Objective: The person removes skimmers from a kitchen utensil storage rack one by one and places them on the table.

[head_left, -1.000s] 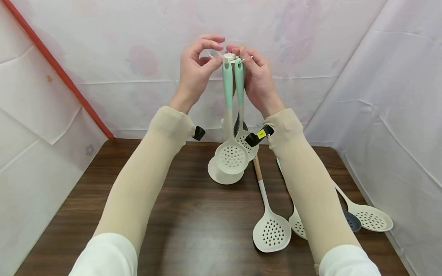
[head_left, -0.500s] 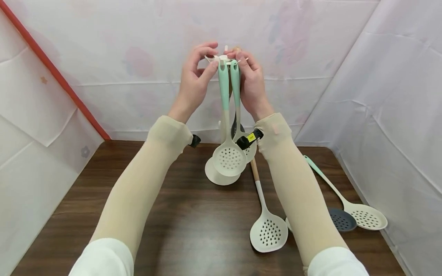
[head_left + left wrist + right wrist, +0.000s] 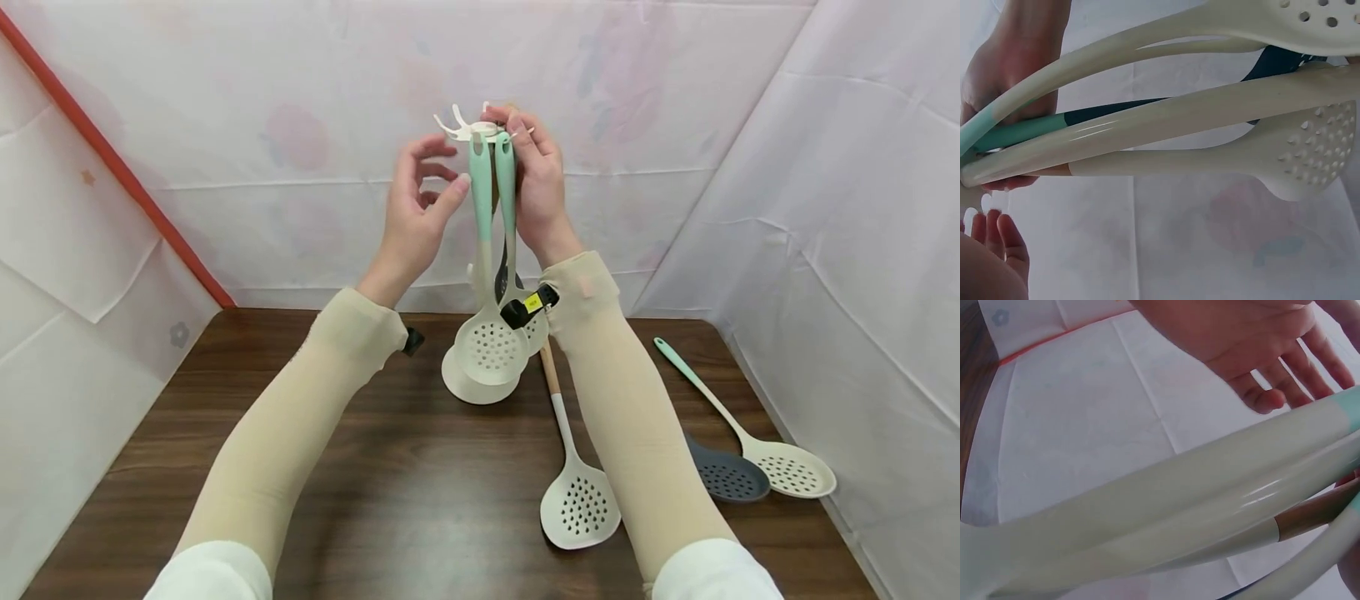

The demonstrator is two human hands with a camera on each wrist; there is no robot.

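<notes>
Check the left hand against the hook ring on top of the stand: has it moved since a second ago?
Yes. The left hand has come down and away from the hook ring, whose left prongs now show bare; the right hand is at the ring's right side.

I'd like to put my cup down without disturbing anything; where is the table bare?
The left half of the table is bare, from the left wall to the stand's base, and so is the front middle. The right side is crowded with three skimmers.

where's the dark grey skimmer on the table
In the head view, the dark grey skimmer lies at the table's right side, beside the mint-handled skimmer.
</notes>
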